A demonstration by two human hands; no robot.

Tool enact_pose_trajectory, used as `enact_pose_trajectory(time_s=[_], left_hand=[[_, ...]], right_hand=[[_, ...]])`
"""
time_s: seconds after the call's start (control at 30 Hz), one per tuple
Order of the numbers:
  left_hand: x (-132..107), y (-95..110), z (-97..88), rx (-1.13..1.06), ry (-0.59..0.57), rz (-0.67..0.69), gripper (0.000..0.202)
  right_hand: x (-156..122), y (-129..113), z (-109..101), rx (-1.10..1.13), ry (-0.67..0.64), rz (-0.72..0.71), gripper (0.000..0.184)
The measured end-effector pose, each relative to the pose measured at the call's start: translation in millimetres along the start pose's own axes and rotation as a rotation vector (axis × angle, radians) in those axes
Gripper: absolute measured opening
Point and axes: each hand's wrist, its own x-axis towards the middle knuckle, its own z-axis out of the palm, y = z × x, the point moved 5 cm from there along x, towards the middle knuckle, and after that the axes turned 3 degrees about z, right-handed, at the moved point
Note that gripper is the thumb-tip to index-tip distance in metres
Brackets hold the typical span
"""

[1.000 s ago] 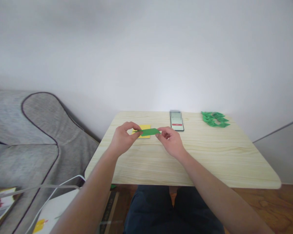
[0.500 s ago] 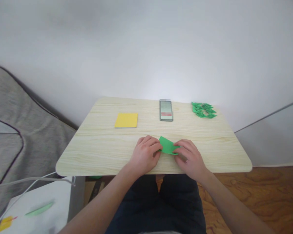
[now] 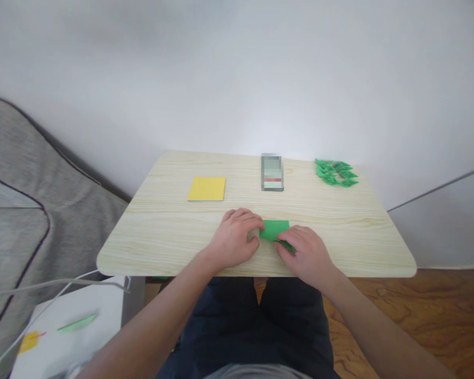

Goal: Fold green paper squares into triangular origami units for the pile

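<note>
A small green paper (image 3: 275,229) lies on the light wooden table (image 3: 174,237) near its front edge. My left hand (image 3: 237,237) rests on the paper's left end with curled fingers pressed down on it. My right hand (image 3: 305,252) pinches the paper's lower right corner against the tabletop. Both hands touch the paper; part of it is hidden under my fingers.
A yellow sticky-note pad (image 3: 206,188) lies at the back left of the table, a phone (image 3: 272,172) at the back middle, and a pile of several folded green paper pieces (image 3: 335,172) at the back right. A grey sofa (image 3: 27,195) stands left; a white box (image 3: 63,337) with cables sits below.
A second ago the hands held the green paper in the air above the yellow pad; they have since brought it down to the table's front edge and now press it flat.
</note>
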Motion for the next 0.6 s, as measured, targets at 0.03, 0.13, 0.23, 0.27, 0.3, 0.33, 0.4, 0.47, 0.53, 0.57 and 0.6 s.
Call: enact_pose_trajectory(time_s=[0.03, 0.13, 0.23, 0.27, 0.3, 0.33, 0.4, 0.47, 0.53, 0.57, 0.6], left_hand=[[-2, -1, -0.2, 0.002, -0.001, -0.006, 0.033], [-5, -3, 0.7, 0.007, 0.017, -0.022, 0.028], [-6, -2, 1.9, 0.011, 0.034, -0.03, 0.025], [-6, -1, 2.0, 0.011, 0.036, -0.03, 0.024], [-6, -1, 2.1, 0.01, 0.036, -0.028, 0.022], [-6, -2, 2.0, 0.01, 0.035, -0.026, 0.021], [-7, -3, 1.8, 0.008, 0.029, -0.017, 0.021], [-10, -5, 1.5, 0.009, 0.024, -0.007, 0.023], [-14, -7, 1.4, 0.013, 0.016, 0.002, 0.027], [-16, -7, 1.4, 0.017, 0.009, 0.004, 0.029], [-18, -8, 1.5, 0.021, 0.002, 0.003, 0.03]], right_hand=[[2, 3, -1, 0.031, -0.001, 0.032, 0.007], [2, 14, -3, 0.189, -0.012, 0.137, 0.01], [1, 26, -6, 0.311, -0.025, 0.226, 0.01], [1, 30, -6, 0.329, -0.029, 0.255, 0.01], [2, 32, -6, 0.339, -0.033, 0.281, 0.012], [4, 35, -6, 0.341, -0.037, 0.299, 0.013], [10, 37, -4, 0.323, -0.036, 0.318, 0.015], [15, 37, -1, 0.29, -0.019, 0.331, 0.016], [19, 38, 2, 0.24, -0.002, 0.358, 0.017], [20, 38, 4, 0.207, 0.007, 0.369, 0.017], [20, 37, 5, 0.169, 0.017, 0.373, 0.017]])
